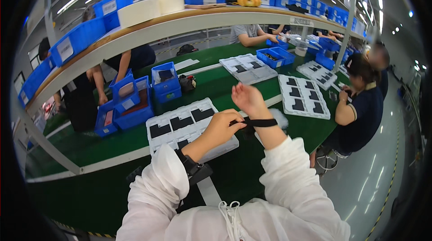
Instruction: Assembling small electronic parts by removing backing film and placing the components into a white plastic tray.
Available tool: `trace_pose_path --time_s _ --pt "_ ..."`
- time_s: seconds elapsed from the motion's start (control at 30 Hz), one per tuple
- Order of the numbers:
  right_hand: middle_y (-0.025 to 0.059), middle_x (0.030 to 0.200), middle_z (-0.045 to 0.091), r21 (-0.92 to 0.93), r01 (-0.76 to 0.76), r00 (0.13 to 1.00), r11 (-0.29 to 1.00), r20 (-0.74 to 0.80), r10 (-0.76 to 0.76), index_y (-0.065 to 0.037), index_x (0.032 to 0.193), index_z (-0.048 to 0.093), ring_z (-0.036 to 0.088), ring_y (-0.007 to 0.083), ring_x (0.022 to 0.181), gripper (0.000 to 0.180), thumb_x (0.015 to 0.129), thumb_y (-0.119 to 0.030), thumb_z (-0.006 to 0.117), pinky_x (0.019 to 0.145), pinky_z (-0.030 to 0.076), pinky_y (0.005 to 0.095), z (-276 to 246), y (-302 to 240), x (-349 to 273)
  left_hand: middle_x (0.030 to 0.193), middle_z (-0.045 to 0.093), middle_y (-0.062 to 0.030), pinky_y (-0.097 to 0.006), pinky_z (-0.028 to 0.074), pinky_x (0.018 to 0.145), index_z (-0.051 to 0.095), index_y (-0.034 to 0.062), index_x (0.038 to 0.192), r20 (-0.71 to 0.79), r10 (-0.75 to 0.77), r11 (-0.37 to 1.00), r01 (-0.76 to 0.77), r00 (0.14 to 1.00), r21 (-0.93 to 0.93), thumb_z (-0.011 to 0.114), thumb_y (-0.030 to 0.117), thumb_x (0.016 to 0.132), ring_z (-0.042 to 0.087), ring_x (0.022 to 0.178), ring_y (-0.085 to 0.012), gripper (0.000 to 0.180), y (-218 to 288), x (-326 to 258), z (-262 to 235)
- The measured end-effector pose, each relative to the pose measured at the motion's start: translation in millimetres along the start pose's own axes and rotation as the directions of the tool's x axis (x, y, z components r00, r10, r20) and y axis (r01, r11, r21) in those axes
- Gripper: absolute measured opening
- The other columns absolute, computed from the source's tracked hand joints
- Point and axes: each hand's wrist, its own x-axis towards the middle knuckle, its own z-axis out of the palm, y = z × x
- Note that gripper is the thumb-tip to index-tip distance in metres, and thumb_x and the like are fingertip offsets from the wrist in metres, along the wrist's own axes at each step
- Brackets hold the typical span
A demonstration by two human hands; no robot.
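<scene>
My left hand (219, 128) pinches the end of a black strap (264, 123) that goes round my right wrist. My right hand (250, 99) is raised with its palm turned up, its fingers loosely curled and apart, and holds nothing. A black device (196, 171) is strapped to my left wrist. Under my left hand and forearm lies a white tray (167, 114) with flat black pieces (181, 122) in its compartments; my arm hides part of it. Just beyond my right wrist is a clear plastic bag or wrap (281, 118), partly covered, which I cannot make out well.
Blue bins (135, 115) stand left on the green table (207, 79). More white trays (304, 114) lie at the right and far side (265, 76). A shelf (198, 12) bearing blue bins crosses above. A seated co-worker (360, 101) is at right; others work across the table.
</scene>
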Motion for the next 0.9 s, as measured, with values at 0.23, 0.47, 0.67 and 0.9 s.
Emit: trace_pose_path --time_s 0.23,0.47,0.67,0.9 --pt "0.0171 0.092 0.062 -0.987 0.15 0.987 -0.054 0.153 -0.041 0.003 0.1 0.056 0.061 0.0239 0.08 0.023 0.082 -0.009 0.047 0.07 0.045 0.0326 -14.4 5.6 -90.8 0.055 0.053 -0.0027 -0.024 0.035 0.046 0.061 0.0004 0.076 0.047 -0.377 0.893 0.376 0.925 -0.248 0.067 0.015 0.079 0.046 0.051 -0.0072 0.016 0.9 -10.7 19.8" --pt "0.0258 0.099 0.059 -0.836 0.135 0.991 -0.532 0.117 0.068 0.007 0.107 0.052 0.058 0.0368 0.093 0.025 0.085 -0.004 0.045 0.078 0.046 0.0386 -41.1 -3.0 -181.5 0.066 0.057 -0.0124 -0.03 0.042 0.057 0.055 -0.001 0.075 0.12 -0.326 0.938 0.337 0.938 -0.086 0.064 0.017 0.081 0.055 0.061 -0.0191 0.021 2.0 -20.4 53.0" --pt "0.0195 0.1 0.061 -0.954 0.155 0.919 -0.257 0.235 -0.318 0.004 0.102 0.058 0.059 0.0323 0.089 0.025 0.081 -0.009 0.059 0.078 0.047 0.0358 -71.0 5.0 -197.2 0.087 0.057 -0.0183 -0.034 0.047 0.068 0.052 -0.0029 0.095 0.291 -0.467 0.867 0.497 0.835 -0.034 0.064 0.024 0.08 0.06 0.071 -0.0275 0.033 -25.5 -11.0 78.8" --pt "0.0121 0.074 0.055 -0.885 0.401 0.805 -0.236 0.463 -0.371 0.0 0.081 0.057 0.054 0.0278 0.069 0.016 0.071 -0.006 0.068 0.061 0.043 0.0341 -9.9 35.2 -167.1 0.107 0.051 -0.023 -0.042 0.044 0.082 0.044 -0.0015 0.112 -0.097 -0.353 0.933 0.358 0.931 0.033 0.056 0.019 0.083 0.053 0.098 -0.0389 0.037 -50.1 13.3 75.7"
